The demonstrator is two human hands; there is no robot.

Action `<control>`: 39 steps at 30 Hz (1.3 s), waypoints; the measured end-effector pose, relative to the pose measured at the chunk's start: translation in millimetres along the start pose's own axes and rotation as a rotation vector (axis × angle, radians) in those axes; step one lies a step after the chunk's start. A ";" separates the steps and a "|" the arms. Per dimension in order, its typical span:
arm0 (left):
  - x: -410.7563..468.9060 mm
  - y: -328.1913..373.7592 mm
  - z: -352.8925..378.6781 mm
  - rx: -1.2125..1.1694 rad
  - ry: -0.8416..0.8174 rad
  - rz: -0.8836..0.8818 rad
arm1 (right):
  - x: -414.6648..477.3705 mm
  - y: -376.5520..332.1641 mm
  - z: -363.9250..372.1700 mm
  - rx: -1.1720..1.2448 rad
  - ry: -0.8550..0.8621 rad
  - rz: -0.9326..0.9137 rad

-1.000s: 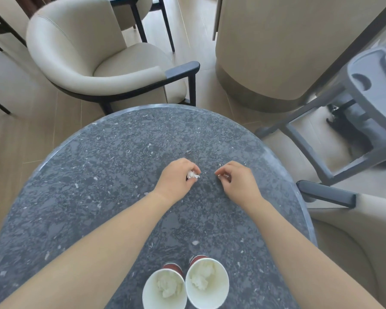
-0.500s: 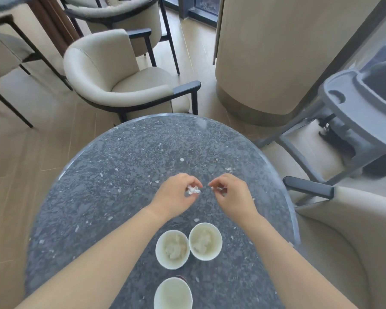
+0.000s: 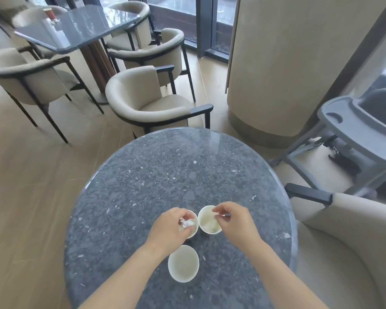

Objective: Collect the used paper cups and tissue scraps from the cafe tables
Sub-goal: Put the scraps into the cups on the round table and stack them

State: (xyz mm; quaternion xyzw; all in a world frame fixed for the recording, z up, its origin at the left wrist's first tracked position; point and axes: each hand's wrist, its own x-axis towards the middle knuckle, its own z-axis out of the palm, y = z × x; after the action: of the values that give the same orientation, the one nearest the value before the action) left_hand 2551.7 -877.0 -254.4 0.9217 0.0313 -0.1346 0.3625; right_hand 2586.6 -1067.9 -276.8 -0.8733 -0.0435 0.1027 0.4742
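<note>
Three white paper cups stand on the round grey stone table (image 3: pixel 165 175). My left hand (image 3: pixel 169 228) hovers over the left cup (image 3: pixel 194 228) and pinches a white tissue scrap (image 3: pixel 186 224) above its mouth. Over the right cup (image 3: pixel 207 221), which holds crumpled tissue, my right hand (image 3: pixel 233 221) has its fingers pinched on a small tissue scrap (image 3: pixel 216 216). The third cup (image 3: pixel 183 266) sits nearer to me between my forearms, and its inside looks bare.
A beige armchair (image 3: pixel 147 103) stands at the table's far edge, another (image 3: pixel 343 253) at the right. A grey high chair (image 3: pixel 352 130) and a wide pillar (image 3: pixel 288 63) are beyond on the right. A second table (image 3: pixel 76 25) with chairs is at the far left.
Both hands have drawn back from the table's middle to the cups, each carrying a tissue scrap. The view has tilted up, which brings the third cup and the far table into sight.
</note>
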 end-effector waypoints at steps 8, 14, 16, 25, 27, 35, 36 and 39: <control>-1.6 0.1 6.2 0.069 0.030 -0.041 | -13.9 -1.3 -7.4 -0.031 0.014 -0.040; -2.0 -6.5 7.8 0.138 0.011 -0.030 | -19.5 1.9 -7.4 -0.080 -0.019 -0.079; -3.4 -10.3 8.0 0.169 0.007 -0.025 | -21.0 3.7 -6.2 -0.136 -0.030 -0.125; -17.7 -24.7 13.9 0.278 -0.042 0.002 | -31.0 14.7 15.0 -0.460 -0.206 -0.224; -18.8 -24.5 16.1 0.331 -0.082 -0.023 | -31.6 15.3 19.4 -0.493 -0.195 -0.202; -14.1 -18.9 25.7 0.446 -0.042 -0.054 | -37.1 19.5 27.5 -0.465 -0.087 -0.162; -14.8 -20.3 25.1 0.436 -0.031 -0.053 | -38.8 20.3 26.4 -0.458 -0.072 -0.166; -19.7 -25.4 23.9 0.402 -0.007 -0.050 | -43.5 22.1 22.8 -0.428 -0.037 -0.187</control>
State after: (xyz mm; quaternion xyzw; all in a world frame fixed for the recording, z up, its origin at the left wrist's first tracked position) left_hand 2523.4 -873.6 -282.5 0.9739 0.0254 -0.1505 0.1678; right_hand 2538.6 -1068.8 -301.3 -0.9442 -0.1536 0.0627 0.2845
